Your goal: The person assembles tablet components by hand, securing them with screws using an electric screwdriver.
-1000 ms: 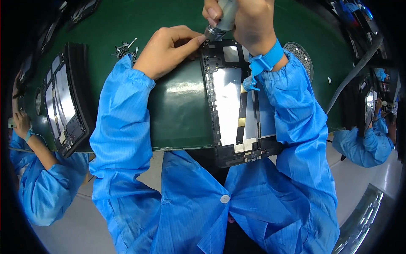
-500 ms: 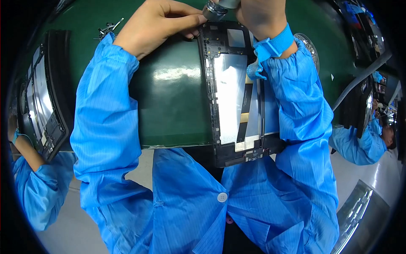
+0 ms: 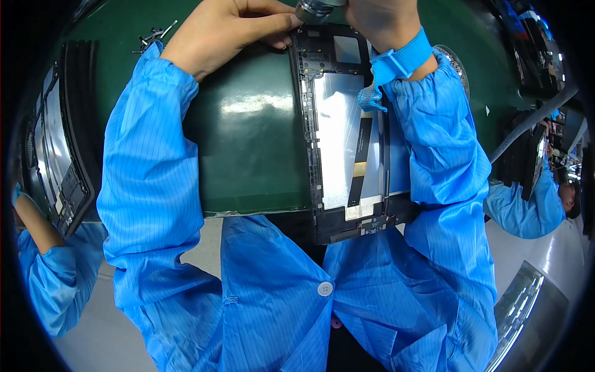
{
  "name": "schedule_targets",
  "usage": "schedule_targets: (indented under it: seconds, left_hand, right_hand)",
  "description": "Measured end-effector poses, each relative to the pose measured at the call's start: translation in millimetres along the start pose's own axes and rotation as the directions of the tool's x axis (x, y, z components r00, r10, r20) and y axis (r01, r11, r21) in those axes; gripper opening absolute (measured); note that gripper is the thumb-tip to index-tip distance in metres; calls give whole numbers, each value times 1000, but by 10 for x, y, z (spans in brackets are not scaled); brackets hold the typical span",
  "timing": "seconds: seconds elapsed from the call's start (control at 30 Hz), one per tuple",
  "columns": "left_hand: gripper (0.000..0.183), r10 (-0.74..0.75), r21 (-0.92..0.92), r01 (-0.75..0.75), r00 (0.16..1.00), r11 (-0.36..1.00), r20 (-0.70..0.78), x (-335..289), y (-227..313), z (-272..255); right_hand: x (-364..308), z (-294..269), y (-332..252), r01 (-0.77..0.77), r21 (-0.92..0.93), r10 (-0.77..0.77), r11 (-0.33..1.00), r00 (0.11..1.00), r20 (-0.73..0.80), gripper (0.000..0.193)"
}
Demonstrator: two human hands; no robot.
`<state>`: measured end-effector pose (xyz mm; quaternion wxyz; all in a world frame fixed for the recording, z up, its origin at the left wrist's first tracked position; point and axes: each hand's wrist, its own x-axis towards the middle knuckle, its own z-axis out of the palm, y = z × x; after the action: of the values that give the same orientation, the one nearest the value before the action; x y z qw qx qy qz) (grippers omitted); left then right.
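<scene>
An opened tablet-like device [image 3: 338, 149], with a black frame, silver inner plates and a dark ribbon cable, lies lengthwise before me, its near end jutting past the table edge. My left hand [image 3: 238, 31] is at its far left corner, thumb and fingers drawn together in a pinch; what they hold is too small or hidden to name. Just beside the thumb tip is a grey cylindrical tool [image 3: 315, 11] with a shiny metal collar, cut off by the top edge. My right hand [image 3: 384, 22], a blue strap [image 3: 403, 62] on its wrist, is closed round this tool, its fingers largely out of frame.
On the green table [image 3: 248, 155], small dark metal parts [image 3: 152, 38] lie beyond my left sleeve. A round metallic dish [image 3: 455, 68] sits behind my right wrist. Another opened device [image 3: 59, 142] stands at the left by a co-worker's arm [image 3: 40, 223]. A grey cable [image 3: 536, 115] runs at right.
Both hands and the tool have shifted slightly up in the picture, with the device and table shifting a little too. The hands' hold looks the same.
</scene>
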<state>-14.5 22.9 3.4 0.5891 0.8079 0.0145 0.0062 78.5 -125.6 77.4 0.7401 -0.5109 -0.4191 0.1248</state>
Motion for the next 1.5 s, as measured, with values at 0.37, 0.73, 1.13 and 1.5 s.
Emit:
schedule_targets:
  seconds: [0.37,0.73,1.13,1.5]
  left_hand:
    - [28,-2,64,-1,998,998,57,6,-101,-94]
    - [24,-6,60,2,997,998,78,13,28,-50]
    - [25,-70,7,70,997,998,-38,-46,101,29]
    - [58,394,659,-136,881,740,-261,-961,640,774]
  right_hand:
    - [15,70,137,33,-94,-33,995,999,-3,28]
    - [27,51,86,5,-38,-3,999,999,54,29]
    - [70,30,166,-21,-10,21,1000,1000,21,19]
    - [15,-169,209,-83,-57,82,995,996,-20,34]
